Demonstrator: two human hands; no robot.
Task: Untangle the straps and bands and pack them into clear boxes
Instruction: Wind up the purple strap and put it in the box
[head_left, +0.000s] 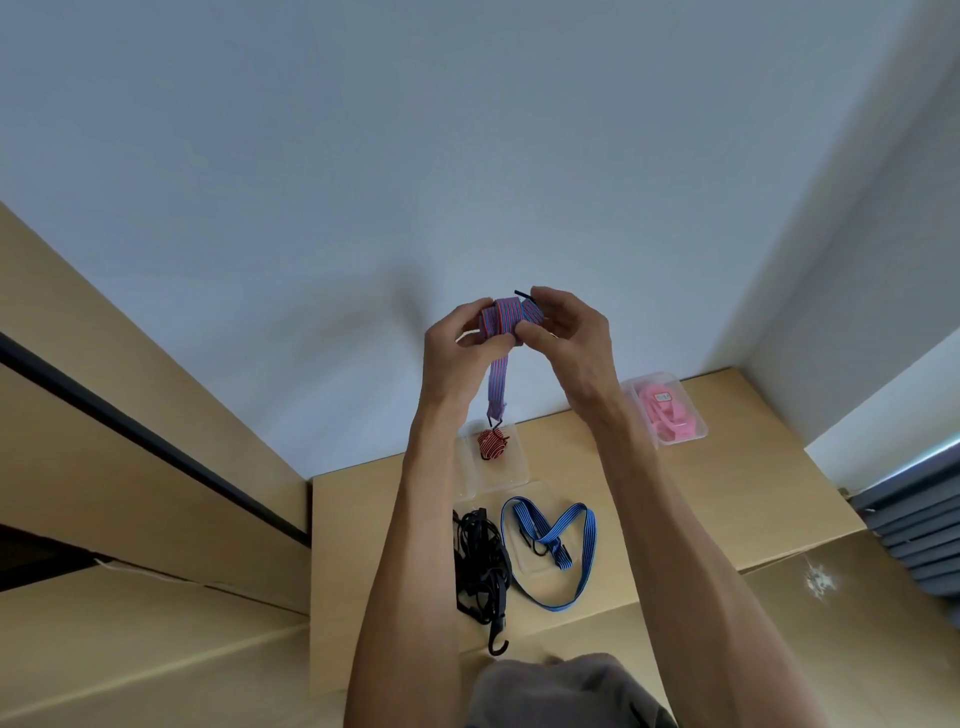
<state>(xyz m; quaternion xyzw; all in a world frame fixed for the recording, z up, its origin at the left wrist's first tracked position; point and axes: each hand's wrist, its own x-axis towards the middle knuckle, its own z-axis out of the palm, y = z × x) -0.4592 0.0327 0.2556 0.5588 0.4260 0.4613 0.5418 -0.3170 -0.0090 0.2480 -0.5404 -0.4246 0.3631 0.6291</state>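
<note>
Fingers of our left hand (457, 332) and right hand (566, 332) pinch the coiled striped strap (506, 318) aloft, so its hooked tail hangs free for winding above the bench (727, 493).

A light wooden table (717, 525) carries everything. A clear box (470, 467) with a rolled red striped strap (491, 444) sits near its middle. Well right of that box stands another clear box (693, 415) holding pink bands (662, 413). Nearer the person than the red-strap box lie a tangled black strap (480, 561) and, right of it, a looped blue striped strap (556, 540) resting partly on a flat clear lid (524, 564).
</note>
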